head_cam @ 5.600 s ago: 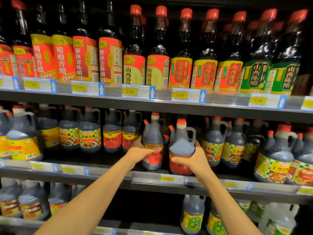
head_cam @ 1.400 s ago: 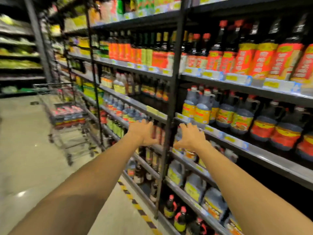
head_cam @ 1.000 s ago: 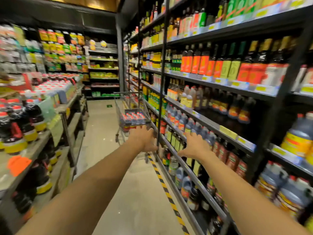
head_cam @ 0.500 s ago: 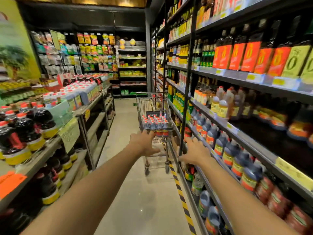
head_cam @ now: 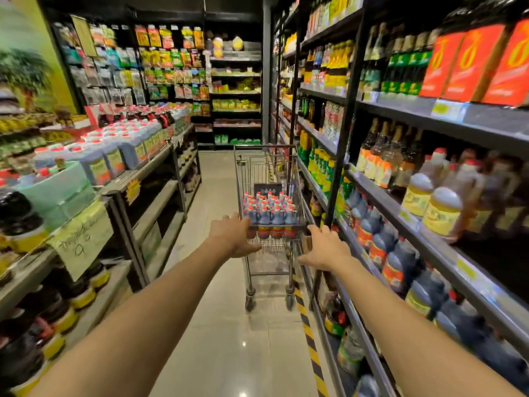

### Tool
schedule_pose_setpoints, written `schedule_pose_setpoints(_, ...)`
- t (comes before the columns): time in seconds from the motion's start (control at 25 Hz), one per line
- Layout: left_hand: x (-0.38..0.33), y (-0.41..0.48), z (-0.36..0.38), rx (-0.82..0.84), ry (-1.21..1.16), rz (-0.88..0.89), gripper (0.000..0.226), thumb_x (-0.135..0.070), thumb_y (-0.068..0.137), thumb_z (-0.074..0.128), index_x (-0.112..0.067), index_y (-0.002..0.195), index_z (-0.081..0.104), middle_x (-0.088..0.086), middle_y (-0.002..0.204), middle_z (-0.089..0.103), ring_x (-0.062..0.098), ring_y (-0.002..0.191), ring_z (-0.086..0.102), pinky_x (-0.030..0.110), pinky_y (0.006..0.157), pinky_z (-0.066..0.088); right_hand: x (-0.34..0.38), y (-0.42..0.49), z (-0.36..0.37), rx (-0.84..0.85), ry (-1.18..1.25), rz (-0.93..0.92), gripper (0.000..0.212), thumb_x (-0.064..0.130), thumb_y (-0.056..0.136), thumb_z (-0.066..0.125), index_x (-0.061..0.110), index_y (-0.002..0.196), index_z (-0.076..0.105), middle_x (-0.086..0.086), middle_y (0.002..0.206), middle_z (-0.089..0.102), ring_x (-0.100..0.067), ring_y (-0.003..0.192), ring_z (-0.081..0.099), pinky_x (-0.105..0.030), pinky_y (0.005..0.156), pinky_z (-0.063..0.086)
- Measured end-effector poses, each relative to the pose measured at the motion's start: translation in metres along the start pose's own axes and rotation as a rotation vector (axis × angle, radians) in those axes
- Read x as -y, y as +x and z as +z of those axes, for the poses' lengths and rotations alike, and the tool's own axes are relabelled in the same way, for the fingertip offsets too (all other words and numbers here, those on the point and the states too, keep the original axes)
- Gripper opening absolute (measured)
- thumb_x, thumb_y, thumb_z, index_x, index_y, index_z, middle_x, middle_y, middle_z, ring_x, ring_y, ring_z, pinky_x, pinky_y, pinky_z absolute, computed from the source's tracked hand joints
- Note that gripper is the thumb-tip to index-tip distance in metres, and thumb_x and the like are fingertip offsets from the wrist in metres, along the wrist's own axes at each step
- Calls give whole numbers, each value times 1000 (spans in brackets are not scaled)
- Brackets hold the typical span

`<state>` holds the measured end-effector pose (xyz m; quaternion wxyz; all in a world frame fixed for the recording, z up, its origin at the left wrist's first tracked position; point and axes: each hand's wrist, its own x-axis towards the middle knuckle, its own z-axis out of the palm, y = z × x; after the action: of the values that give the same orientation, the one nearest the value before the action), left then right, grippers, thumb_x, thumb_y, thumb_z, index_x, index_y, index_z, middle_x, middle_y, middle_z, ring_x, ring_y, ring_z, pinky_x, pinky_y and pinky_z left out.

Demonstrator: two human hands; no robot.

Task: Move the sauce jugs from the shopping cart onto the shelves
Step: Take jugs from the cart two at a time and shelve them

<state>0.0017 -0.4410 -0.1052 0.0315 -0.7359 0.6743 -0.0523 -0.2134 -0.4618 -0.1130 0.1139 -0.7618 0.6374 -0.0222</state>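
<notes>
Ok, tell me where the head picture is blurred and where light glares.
Head view: motion blur smears the right shelves and left display near the edges; the shopping cart and its sauce jugs at centre are fairly sharp; light glints off the floor.

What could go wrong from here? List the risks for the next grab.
1. The sauce jugs stand tightly packed in the shopping cart; pulling one out could tip its neighbours.
2. The cart is on wheels; if the open left hand or right hand leans on its rim, it may roll away or bump the right-hand shelf close beside it.
</notes>
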Motion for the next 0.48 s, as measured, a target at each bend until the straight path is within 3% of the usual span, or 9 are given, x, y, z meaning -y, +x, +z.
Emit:
schedule_pose_setpoints(0.24,40,159,-1,-46,-97,41,81,-71,81,53,-20,142,37,12,137,49,30,122,51,46,98,48,15,152,-7,0,6,54,95,56,79,71,21,152,21,-9,152,31,-33,140,32,-49,105,42)
schedule_pose_setpoints(0.48,67,277,46,42,-75,7,87,-74,79,53,-21,145,32,12,138,49,30,123,50,45,98,47,27,296,7,56,38,76,97,53,79,70,22,155,16,-9,155,28,-31,142,32,-46,106,43)
